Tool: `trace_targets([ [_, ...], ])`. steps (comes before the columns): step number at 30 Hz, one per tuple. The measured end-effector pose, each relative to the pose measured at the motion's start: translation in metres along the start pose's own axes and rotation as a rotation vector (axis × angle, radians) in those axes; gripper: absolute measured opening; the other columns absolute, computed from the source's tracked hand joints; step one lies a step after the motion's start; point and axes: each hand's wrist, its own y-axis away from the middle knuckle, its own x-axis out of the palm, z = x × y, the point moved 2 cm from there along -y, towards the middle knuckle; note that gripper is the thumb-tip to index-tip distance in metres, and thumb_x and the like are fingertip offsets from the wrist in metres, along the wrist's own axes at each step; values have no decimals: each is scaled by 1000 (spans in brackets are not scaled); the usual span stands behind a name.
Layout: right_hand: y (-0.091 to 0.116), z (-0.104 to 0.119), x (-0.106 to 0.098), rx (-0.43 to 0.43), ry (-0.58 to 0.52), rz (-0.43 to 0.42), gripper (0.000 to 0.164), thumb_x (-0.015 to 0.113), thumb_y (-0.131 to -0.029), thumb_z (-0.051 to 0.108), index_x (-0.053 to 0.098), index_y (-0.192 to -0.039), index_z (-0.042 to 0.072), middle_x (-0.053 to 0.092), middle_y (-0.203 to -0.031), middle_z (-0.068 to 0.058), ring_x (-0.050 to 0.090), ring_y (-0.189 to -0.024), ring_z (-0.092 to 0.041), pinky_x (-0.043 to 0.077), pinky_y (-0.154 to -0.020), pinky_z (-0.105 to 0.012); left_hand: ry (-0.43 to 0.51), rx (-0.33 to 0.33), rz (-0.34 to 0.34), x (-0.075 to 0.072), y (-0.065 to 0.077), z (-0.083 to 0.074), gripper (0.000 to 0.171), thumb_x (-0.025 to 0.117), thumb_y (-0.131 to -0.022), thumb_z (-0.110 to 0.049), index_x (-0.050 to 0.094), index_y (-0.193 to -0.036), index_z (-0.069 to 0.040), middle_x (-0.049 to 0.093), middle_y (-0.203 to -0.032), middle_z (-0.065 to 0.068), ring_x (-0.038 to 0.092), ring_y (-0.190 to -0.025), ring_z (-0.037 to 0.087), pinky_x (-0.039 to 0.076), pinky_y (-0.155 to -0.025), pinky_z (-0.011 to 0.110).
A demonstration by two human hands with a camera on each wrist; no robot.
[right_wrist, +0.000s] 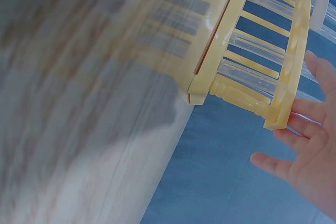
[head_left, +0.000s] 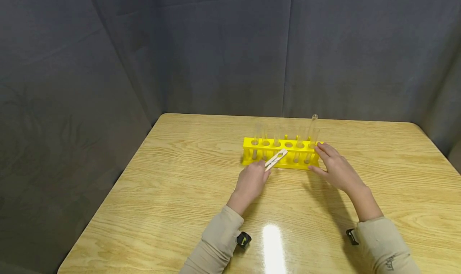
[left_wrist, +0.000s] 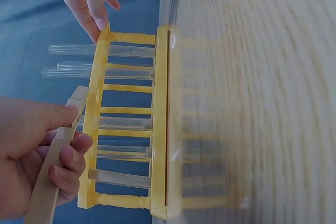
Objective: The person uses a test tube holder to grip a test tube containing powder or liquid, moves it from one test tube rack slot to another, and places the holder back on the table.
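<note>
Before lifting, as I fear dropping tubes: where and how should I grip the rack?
I'd take the rack by both ends of its top bar, from left and right: they reach past the outer tubes, whose protruding tops crowd an approach from above. The right hand is at the right end.

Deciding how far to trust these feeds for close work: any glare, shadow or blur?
Head view: bright glare patch on the near tabletop, soft shadow below the right hand, clear tubes faint; left wrist view: tabletop soft and streaky, mirroring the yellow rack; right wrist view: tabletop grain blurred at left, dark shadow across it, rack mirrored too.
</note>
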Motion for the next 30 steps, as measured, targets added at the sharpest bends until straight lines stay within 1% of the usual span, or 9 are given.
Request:
trace_targets([
  [5, 0, -1, 0, 1, -1, -2, 65, 62, -85, 24, 33, -130, -13, 27, -135, -29, 20, -126, -41, 24, -94, -56, -8, 8, -10, 0, -1, 0, 22, 57, -88, -21, 58, -90, 1, 55, -69, 4, 48, -52, 11, 37, -42, 20],
  [14, 0, 0, 0, -8, -2, -10, 65, 62, -84, 23, 34, -129, -14, 27, -135, -29, 20, -126, -41, 25, -94, -56, 15, 8, -24, -1, 0, -1, 20, 59, -87, -20, 58, -87, 0, 54, -68, 4, 49, -51, 12, 38, -41, 21],
  [22, 0, 0, 1, -1, -8, -2, 65, 62, -85, 23, 33, -130, -14, 27, -135, -29, 19, -127, -41, 24, -94, -56, 6, 15, -23, 0, -2, -2, 20, 60, -87, -19, 57, -88, 0, 55, -69, 4, 50, -52, 12, 38, -41, 21],
  [30, 0, 0, 2, -12, -4, -19, 65, 63, -84, 22, 34, -129, -14, 28, -134, -29, 21, -126, -42, 26, -93, -56, 0, 15, -15, 0, -3, -2, 21, 59, -87, -20, 57, -90, 0, 54, -69, 4, 51, -52, 12, 38, -41, 20],
])
